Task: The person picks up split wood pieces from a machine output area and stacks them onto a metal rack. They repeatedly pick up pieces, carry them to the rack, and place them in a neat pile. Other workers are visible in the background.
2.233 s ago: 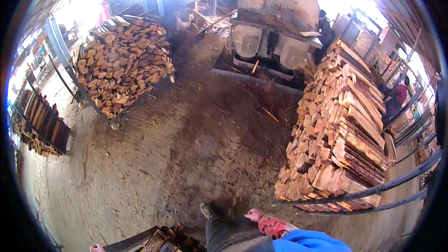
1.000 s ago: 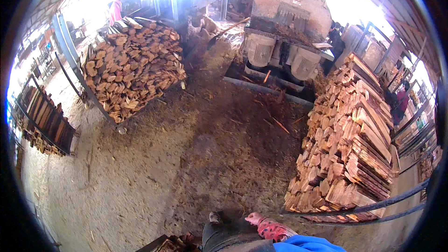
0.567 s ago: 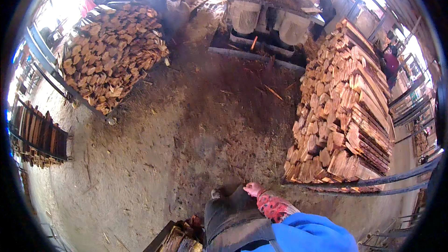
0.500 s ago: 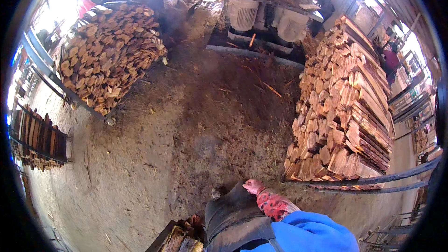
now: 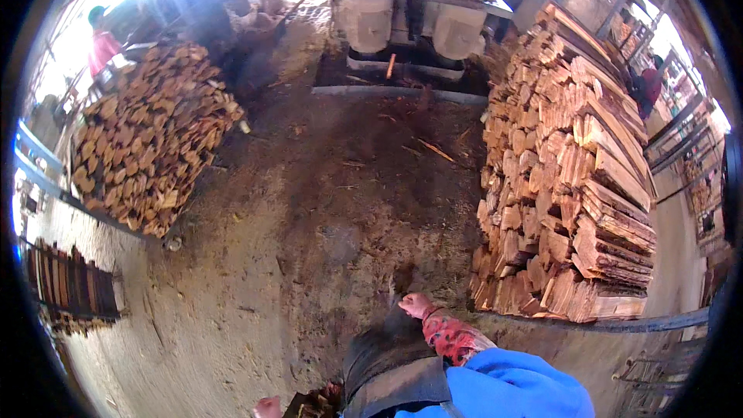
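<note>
My left hand is back in view, beside the wood pieces by my leg, so they're within its reach; its grip I can't tell. My right hand curls loosely, holding what I can't tell, left of the rack's near corner.

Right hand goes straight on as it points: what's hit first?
No near obstacle shows. The right hand points forward-left over the debris-strewn floor, probably toward the large left timber stack; its downward tilt is unclear, so floor might come first.
</note>
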`<move>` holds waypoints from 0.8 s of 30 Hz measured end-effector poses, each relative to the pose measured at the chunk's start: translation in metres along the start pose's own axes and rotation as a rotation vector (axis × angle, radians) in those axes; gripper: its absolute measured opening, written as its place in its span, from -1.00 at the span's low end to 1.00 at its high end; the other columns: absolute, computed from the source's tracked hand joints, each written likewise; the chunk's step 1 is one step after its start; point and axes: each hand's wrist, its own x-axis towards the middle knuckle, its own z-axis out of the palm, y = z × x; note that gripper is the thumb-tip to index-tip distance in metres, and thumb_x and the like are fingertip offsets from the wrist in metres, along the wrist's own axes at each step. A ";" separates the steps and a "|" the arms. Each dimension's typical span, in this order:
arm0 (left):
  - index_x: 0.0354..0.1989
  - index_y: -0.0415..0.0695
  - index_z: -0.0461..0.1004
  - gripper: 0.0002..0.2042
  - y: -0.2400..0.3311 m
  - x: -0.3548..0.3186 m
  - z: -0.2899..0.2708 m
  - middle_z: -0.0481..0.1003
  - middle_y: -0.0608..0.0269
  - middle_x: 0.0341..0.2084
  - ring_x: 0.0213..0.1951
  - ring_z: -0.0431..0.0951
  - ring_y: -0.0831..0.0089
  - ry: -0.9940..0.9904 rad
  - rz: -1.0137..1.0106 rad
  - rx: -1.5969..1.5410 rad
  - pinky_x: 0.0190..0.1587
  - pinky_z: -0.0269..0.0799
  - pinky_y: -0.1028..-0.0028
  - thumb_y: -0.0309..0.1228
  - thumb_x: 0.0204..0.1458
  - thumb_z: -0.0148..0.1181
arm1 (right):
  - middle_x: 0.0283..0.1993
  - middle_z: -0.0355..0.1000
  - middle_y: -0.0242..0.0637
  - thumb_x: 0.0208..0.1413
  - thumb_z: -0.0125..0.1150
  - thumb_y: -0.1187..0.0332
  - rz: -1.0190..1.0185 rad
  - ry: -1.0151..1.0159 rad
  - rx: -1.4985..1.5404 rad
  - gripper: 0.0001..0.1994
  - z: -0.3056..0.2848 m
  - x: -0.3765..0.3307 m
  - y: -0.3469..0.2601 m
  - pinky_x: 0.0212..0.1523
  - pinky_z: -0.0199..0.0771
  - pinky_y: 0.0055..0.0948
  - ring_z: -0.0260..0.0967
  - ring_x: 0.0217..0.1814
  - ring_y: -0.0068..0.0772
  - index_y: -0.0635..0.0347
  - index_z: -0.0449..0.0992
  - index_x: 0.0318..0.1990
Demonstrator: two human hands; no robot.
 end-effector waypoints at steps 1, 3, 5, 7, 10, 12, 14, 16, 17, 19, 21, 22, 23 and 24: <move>-0.31 -0.15 0.55 -0.65 0.005 0.013 0.024 0.52 0.05 -0.31 -0.17 0.49 0.17 -0.008 0.084 -0.003 -0.04 0.35 0.33 -0.13 -0.02 -0.01 | -0.68 0.30 -0.31 -0.14 0.18 -0.01 0.028 0.010 0.027 -0.63 -0.009 0.012 0.008 -0.51 0.24 -0.28 0.27 -0.59 -0.33 0.09 0.36 -0.64; -0.33 -0.15 0.53 -0.71 0.016 0.021 0.063 0.52 0.06 -0.36 -0.24 0.50 0.19 -0.017 0.205 -0.028 -0.13 0.38 0.34 -0.20 -0.01 -0.01 | -0.69 0.28 -0.31 -0.13 0.17 -0.02 0.059 -0.012 0.059 -0.63 -0.021 0.037 0.016 -0.51 0.24 -0.28 0.27 -0.60 -0.32 0.09 0.35 -0.63; -0.39 -0.14 0.50 -0.75 0.053 0.045 0.091 0.50 0.09 -0.42 -0.31 0.49 0.21 -0.131 0.310 0.055 -0.22 0.37 0.34 -0.23 -0.07 0.03 | -0.67 0.27 -0.37 -0.11 0.18 0.04 0.101 -0.005 0.052 -0.66 -0.058 0.040 0.008 -0.54 0.24 -0.37 0.27 -0.60 -0.41 0.07 0.31 -0.63; -0.45 -0.13 0.47 -0.79 0.074 0.053 0.117 0.48 0.11 -0.49 -0.39 0.49 0.23 -0.215 0.423 0.149 -0.31 0.36 0.34 -0.26 -0.13 0.06 | -0.67 0.25 -0.55 -0.05 0.21 0.16 0.099 -0.008 -0.003 -0.67 -0.091 0.048 -0.004 -0.65 0.23 -0.59 0.22 -0.66 -0.68 0.01 0.22 -0.65; -0.54 -0.12 0.43 -0.84 0.093 0.075 0.152 0.45 0.15 -0.58 -0.49 0.47 0.27 -0.229 0.854 0.391 -0.45 0.34 0.35 -0.29 -0.22 0.11 | -0.66 0.30 -0.51 -0.07 0.21 0.13 0.065 0.067 -0.010 -0.71 -0.137 0.072 0.007 -0.55 0.28 -0.49 0.28 -0.60 -0.60 0.08 0.35 -0.62; -0.60 -0.11 0.40 -0.86 0.091 0.083 0.174 0.43 0.18 -0.65 -0.57 0.47 0.29 -0.162 1.083 0.529 -0.55 0.33 0.35 -0.32 -0.27 0.14 | -0.61 0.37 -0.41 -0.11 0.22 0.10 0.079 0.024 -0.054 -0.70 -0.162 0.078 -0.006 -0.44 0.32 -0.42 0.33 -0.52 -0.53 0.14 0.43 -0.57; -0.60 -0.09 0.40 -0.84 0.101 0.093 0.187 0.43 0.18 -0.65 -0.56 0.48 0.24 -0.221 1.021 0.585 -0.56 0.35 0.30 -0.30 -0.30 0.17 | -0.59 0.39 -0.35 -0.11 0.21 0.08 0.089 0.076 -0.094 -0.70 -0.185 0.083 -0.008 -0.44 0.33 -0.41 0.34 -0.52 -0.50 0.16 0.46 -0.54; -0.54 -0.06 0.44 -0.80 0.118 0.097 0.192 0.46 0.16 -0.58 -0.46 0.51 0.12 -0.328 0.875 0.624 -0.50 0.39 0.20 -0.22 -0.29 0.21 | -0.58 0.42 -0.26 -0.11 0.20 0.08 0.083 0.152 -0.056 -0.67 -0.203 0.092 -0.007 -0.44 0.34 -0.38 0.35 -0.55 -0.42 0.21 0.49 -0.50; -0.53 -0.05 0.45 -0.80 0.130 0.101 0.190 0.46 0.17 -0.58 -0.47 0.51 0.12 -0.372 0.769 0.591 -0.50 0.39 0.20 -0.22 -0.29 0.20 | -0.58 0.42 -0.25 -0.10 0.20 0.08 0.110 0.142 -0.057 -0.67 -0.211 0.100 -0.006 -0.45 0.34 -0.37 0.35 -0.56 -0.41 0.22 0.49 -0.50; -0.52 -0.03 0.45 -0.81 0.158 0.108 0.184 0.46 0.18 -0.58 -0.47 0.50 0.12 -0.428 0.595 0.505 -0.50 0.39 0.20 -0.22 -0.28 0.20 | -0.58 0.41 -0.23 -0.10 0.19 0.09 0.159 0.111 -0.060 -0.65 -0.223 0.108 -0.010 -0.47 0.35 -0.36 0.34 -0.59 -0.40 0.26 0.48 -0.50; -0.51 -0.01 0.46 -0.81 0.184 0.115 0.178 0.47 0.19 -0.57 -0.48 0.50 0.13 -0.462 0.497 0.458 -0.50 0.39 0.20 -0.21 -0.27 0.19 | -0.60 0.40 -0.27 -0.07 0.18 0.13 0.186 0.104 0.051 -0.67 -0.229 0.118 -0.020 -0.56 0.34 -0.38 0.33 -0.62 -0.43 0.28 0.47 -0.49; -0.50 0.00 0.47 -0.82 0.204 0.123 0.173 0.47 0.20 -0.57 -0.48 0.49 0.13 -0.484 0.482 0.453 -0.50 0.39 0.20 -0.21 -0.26 0.18 | -0.60 0.40 -0.28 -0.06 0.17 0.14 0.201 0.110 0.104 -0.69 -0.226 0.125 -0.009 -0.59 0.34 -0.39 0.33 -0.62 -0.43 0.28 0.47 -0.48; -0.50 0.00 0.47 -0.82 0.218 0.130 0.172 0.47 0.20 -0.57 -0.49 0.49 0.13 -0.501 0.461 0.448 -0.50 0.39 0.20 -0.20 -0.26 0.18 | -0.60 0.39 -0.29 -0.05 0.17 0.16 0.208 0.104 0.150 -0.70 -0.229 0.136 -0.017 -0.61 0.33 -0.40 0.33 -0.63 -0.44 0.28 0.47 -0.47; -0.49 0.01 0.47 -0.82 0.232 0.139 0.169 0.47 0.21 -0.57 -0.49 0.49 0.13 -0.517 0.449 0.446 -0.50 0.39 0.20 -0.20 -0.25 0.18 | -0.59 0.40 -0.26 -0.04 0.17 0.19 0.170 0.123 0.116 -0.72 -0.232 0.143 -0.023 -0.64 0.33 -0.45 0.33 -0.61 -0.46 0.29 0.47 -0.45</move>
